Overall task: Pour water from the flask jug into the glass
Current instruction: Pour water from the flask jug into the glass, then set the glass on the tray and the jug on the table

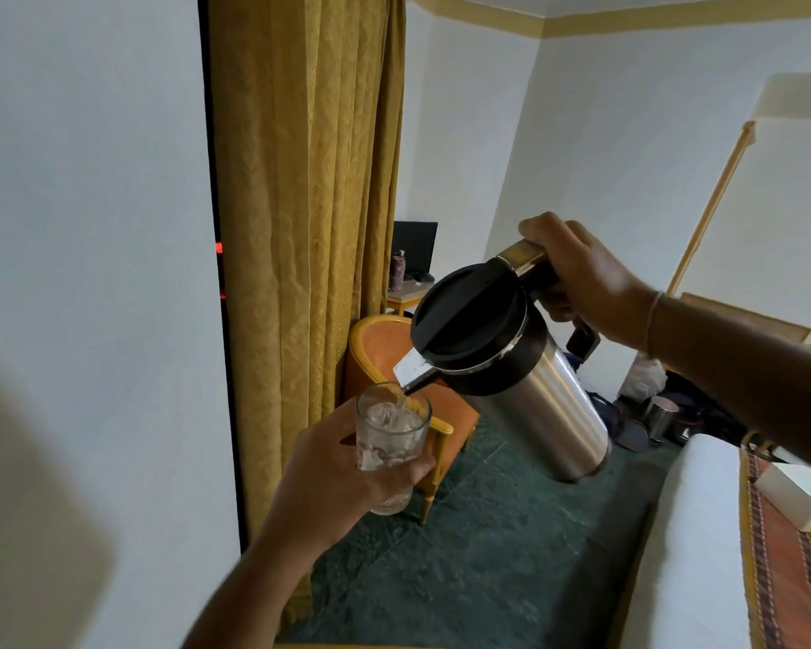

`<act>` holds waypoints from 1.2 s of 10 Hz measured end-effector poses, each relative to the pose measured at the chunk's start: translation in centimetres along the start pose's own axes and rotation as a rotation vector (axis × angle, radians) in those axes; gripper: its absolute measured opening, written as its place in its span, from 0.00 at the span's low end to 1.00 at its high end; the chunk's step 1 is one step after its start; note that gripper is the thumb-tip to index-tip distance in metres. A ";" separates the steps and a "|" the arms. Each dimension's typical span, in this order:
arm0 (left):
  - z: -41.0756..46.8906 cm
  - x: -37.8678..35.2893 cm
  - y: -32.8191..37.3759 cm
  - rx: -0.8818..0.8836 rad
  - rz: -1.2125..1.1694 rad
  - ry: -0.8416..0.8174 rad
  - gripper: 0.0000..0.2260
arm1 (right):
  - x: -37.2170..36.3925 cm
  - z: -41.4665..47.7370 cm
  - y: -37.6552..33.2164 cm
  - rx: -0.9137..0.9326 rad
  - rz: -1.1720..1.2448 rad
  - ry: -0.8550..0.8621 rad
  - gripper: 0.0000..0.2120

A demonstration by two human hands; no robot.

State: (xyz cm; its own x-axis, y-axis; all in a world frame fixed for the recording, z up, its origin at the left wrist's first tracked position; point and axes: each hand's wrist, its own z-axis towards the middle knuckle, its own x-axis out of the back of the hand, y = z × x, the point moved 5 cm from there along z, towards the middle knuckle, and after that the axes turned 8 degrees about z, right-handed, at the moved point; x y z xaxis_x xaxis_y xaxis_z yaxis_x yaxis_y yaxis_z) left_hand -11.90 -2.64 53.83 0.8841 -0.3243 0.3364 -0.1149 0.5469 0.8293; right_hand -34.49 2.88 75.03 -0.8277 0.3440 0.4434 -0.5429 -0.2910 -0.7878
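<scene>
The left hand is wrapped around a clear drinking glass, fingers curled over its lower half, holding it upright in the air ahead of the body. Water already stands in the glass and churns near the top. Just above the rim, the metal spout of a stainless-steel flask jug is tipped down toward it, and a thin stream of water falls from spout to glass. The jug is tilted with its black lid facing the camera and its base pointing down and to the right. The right hand is clenched on the jug's handle at the upper back, a thin band at the wrist. To the lower right lies a white bed edge with a patterned runner and a white box. Beyond the glass stands an orange armchair on dark green carpet, beside a gold curtain. Further back, a small desk carries a dark screen and a bottle.
</scene>
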 end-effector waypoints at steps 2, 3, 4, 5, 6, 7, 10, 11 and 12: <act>-0.9 -0.4 -0.9 0.033 0.011 0.035 0.27 | -0.3 -4.4 9.2 -0.332 0.591 0.317 0.23; -1.5 -0.8 -2.1 0.069 0.026 0.063 0.27 | -1.4 -6.8 13.3 -0.355 0.764 0.424 0.19; -2.8 -1.8 -5.9 0.154 0.108 0.106 0.27 | -3.9 -10.5 18.4 -0.310 0.907 0.576 0.13; -4.7 -2.6 -9.9 0.238 0.180 0.120 0.35 | -6.3 -13.2 22.0 -0.358 0.962 0.629 0.21; -9.0 -4.8 -18.4 0.371 0.257 0.108 0.40 | -11.3 -17.5 30.5 -0.502 0.879 0.592 0.25; -12.5 -6.0 -23.2 0.466 0.253 0.088 0.31 | -14.4 -20.7 35.6 -0.582 0.692 0.502 0.23; -30.9 -13.4 -47.0 0.831 0.260 0.054 0.36 | -28.0 -36.7 59.5 -0.901 0.401 0.408 0.30; -34.6 -15.3 -51.8 0.847 0.281 0.054 0.35 | -30.9 -39.7 62.6 -0.920 0.371 0.367 0.30; -38.3 -17.0 -57.1 0.898 0.286 0.087 0.37 | -33.1 -43.1 65.8 -0.834 0.329 0.312 0.28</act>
State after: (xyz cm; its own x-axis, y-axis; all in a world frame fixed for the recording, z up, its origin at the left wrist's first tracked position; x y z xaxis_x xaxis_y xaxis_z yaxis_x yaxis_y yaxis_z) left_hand -3.01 1.20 -16.35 0.7949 -0.1915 0.5757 -0.6062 -0.2137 0.7660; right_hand -36.66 10.84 -9.91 -0.7801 0.6167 0.1056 0.0869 0.2740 -0.9578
